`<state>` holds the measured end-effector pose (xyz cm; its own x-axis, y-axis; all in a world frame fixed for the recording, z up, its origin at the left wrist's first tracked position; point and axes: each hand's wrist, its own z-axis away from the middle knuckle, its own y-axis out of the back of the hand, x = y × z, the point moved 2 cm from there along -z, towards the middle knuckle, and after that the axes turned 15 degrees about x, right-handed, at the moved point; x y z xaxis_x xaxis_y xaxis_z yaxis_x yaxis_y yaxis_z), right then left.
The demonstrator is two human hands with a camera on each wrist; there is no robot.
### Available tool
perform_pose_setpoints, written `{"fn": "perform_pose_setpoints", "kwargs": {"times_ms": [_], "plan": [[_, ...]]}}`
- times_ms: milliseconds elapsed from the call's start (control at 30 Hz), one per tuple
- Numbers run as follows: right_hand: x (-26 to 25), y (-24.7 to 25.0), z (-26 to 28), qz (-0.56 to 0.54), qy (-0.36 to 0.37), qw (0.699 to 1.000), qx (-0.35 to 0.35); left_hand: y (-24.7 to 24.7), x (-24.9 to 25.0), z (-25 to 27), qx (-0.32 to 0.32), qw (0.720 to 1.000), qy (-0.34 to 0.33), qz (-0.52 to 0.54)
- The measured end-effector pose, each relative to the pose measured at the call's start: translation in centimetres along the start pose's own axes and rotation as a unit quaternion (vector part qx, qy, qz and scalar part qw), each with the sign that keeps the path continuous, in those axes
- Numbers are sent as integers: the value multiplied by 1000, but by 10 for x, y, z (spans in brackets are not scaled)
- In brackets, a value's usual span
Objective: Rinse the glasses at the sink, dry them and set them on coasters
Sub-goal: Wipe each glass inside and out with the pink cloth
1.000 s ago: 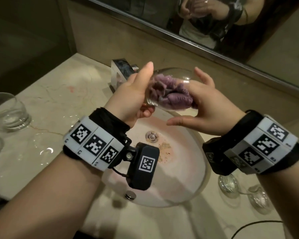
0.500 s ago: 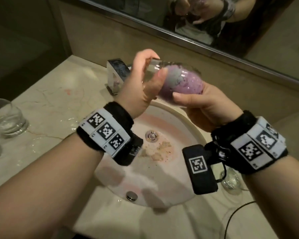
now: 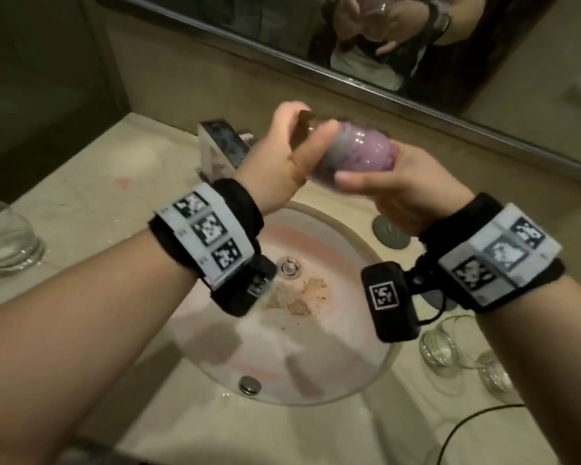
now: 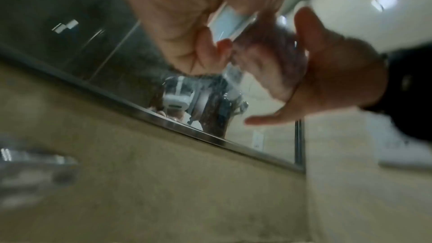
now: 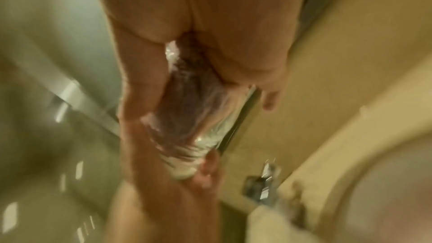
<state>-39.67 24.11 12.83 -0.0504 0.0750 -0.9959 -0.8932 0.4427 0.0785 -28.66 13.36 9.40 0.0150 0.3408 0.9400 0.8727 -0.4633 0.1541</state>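
From the head view, you held the glass (image 3: 356,149) on its side above the sink (image 3: 366,263), at twelve o'clock from the drain (image 3: 289,265). Your left hand (image 3: 282,162) curled round its base end; your right hand (image 3: 393,189) cupped the other end from below, thumb across the front. A purple cloth (image 3: 359,156) filled the glass. One more glass (image 3: 7,239) stood on the desk (image 3: 81,196) at nine o'clock, and two more glasses (image 3: 443,344) at four o'clock.

From the left wrist, blurred, your left hand (image 4: 201,30) gripped the glass (image 4: 268,47), and your right hand (image 4: 332,73) wrapped it from three o'clock.

From the right wrist, blurred, your right hand (image 5: 210,25) clasped the glass (image 5: 187,117) at twelve o'clock; your left hand (image 5: 168,182) held its far end at six o'clock, and the tap (image 5: 264,186) sat at four o'clock.
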Motion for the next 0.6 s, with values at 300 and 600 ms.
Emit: {"fn": "perform_pose_setpoints", "kwargs": {"times_ms": [300,600], "plan": [[-13,14,3,89,57,993,56,6,0,-3,-139,973,100,152],[-6,21,1,-55,-32,997,-33,-5,13,4,-8,993,-116,-21]]}}
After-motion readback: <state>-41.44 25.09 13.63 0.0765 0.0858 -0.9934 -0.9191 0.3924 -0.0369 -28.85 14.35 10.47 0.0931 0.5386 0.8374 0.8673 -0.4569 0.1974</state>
